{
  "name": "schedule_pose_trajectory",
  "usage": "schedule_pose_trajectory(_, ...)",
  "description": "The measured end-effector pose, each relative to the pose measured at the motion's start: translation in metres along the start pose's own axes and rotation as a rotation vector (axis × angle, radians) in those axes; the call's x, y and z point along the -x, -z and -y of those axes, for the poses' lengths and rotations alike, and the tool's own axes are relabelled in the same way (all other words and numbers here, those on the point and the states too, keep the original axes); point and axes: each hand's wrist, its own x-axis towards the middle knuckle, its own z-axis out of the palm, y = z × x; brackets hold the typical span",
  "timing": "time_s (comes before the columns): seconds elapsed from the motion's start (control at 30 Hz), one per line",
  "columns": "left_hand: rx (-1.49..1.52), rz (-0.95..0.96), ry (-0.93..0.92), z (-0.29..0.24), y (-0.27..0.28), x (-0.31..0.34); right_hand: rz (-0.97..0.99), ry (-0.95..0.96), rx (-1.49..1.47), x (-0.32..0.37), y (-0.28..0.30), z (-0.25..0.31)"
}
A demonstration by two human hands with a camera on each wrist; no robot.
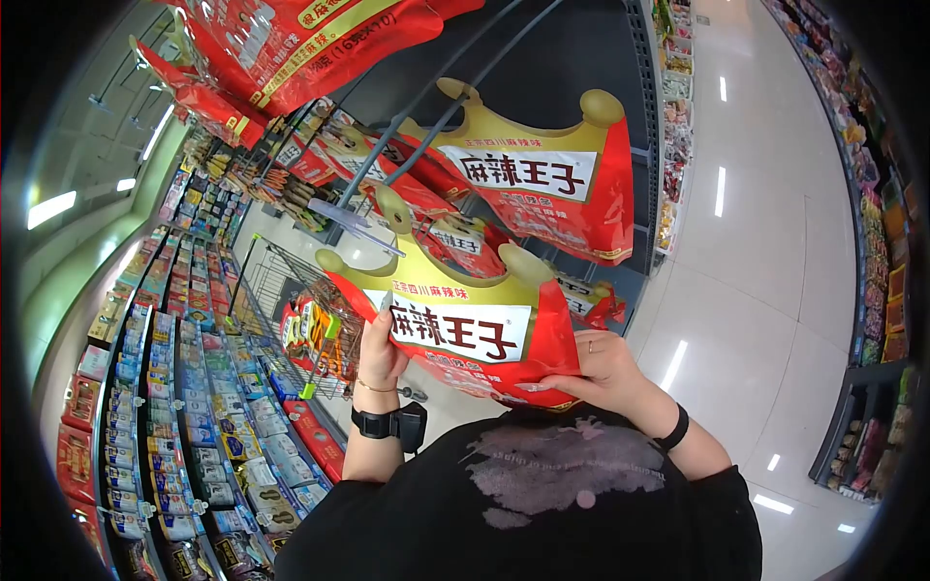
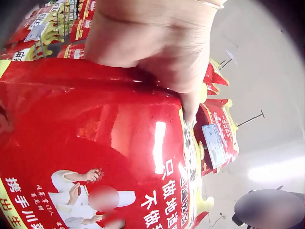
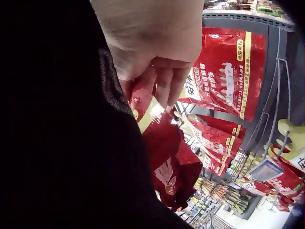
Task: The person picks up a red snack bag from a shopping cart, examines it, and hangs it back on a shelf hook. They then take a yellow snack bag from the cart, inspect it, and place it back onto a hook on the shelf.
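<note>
A red snack bag (image 1: 465, 373) with a gold crown-shaped top and a white label is held in front of the person's chest. At its left side the left hand (image 1: 381, 351) grips the edge, thumb on the printed front. The right hand (image 1: 608, 370) pinches the lower right corner between thumb and fingers. In the left wrist view, the bag's red back (image 2: 95, 124) fills much of the picture below the left hand (image 2: 157, 43). The right wrist view has the right hand (image 3: 152, 52) curled at the bag's crumpled corner (image 3: 167, 143), partly hidden by a dark sleeve or shirt.
Matching bags (image 1: 557, 184) hang on metal hooks just beyond, and another large bag (image 1: 310, 48) hangs at upper left. A wire shopping cart (image 1: 266, 290) with packages stands at left. Shelves of packaged goods (image 1: 199, 416) line the left, with tiled floor (image 1: 736, 290) at right.
</note>
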Motion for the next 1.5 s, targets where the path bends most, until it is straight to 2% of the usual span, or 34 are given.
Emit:
schedule_pose_trajectory(0.17,0.098,0.096,-0.036,-0.004,0.001,0.0,-0.011,0.032,0.038,-0.002,0.0,0.003)
schedule_pose_trajectory(0.27,0.12,-0.003,-0.048,-0.017,-0.019,-0.005,-0.027,0.049,0.046,-0.005,-0.002,0.004)
schedule_pose_trajectory(0.9,0.079,0.018,-0.096,-0.025,-0.026,-0.033,-0.074,0.018,0.103,-0.015,0.003,-0.007)
schedule_pose_trajectory(0.93,0.099,0.043,-0.048,-0.023,-0.022,-0.034,-0.071,0.018,0.103,-0.015,0.004,-0.007)
schedule_pose_trajectory(1.03,0.042,0.055,-0.101,-0.011,-0.023,-0.048,-0.085,-0.069,0.106,-0.013,0.008,-0.008)
schedule_pose_trajectory(1.2,0.073,-0.001,-0.081,0.006,-0.037,-0.079,-0.309,-0.29,0.073,-0.01,0.006,-0.018)
schedule_pose_trajectory(1.33,0.09,0.05,-0.033,0.008,-0.055,-0.1,-0.401,-0.411,0.056,-0.014,0.016,-0.019)
schedule_pose_trajectory(1.4,0.068,0.036,-0.027,0.004,-0.068,-0.107,-0.432,-0.347,0.106,-0.018,0.018,-0.02)
schedule_pose_trajectory(1.47,0.155,0.027,-0.048,0.009,-0.071,-0.115,-0.434,-0.608,-0.047,-0.024,0.021,-0.006)
schedule_pose_trajectory(1.5,0.129,0.051,-0.051,0.01,-0.071,-0.116,-0.461,-0.546,-0.012,-0.024,0.019,-0.011)
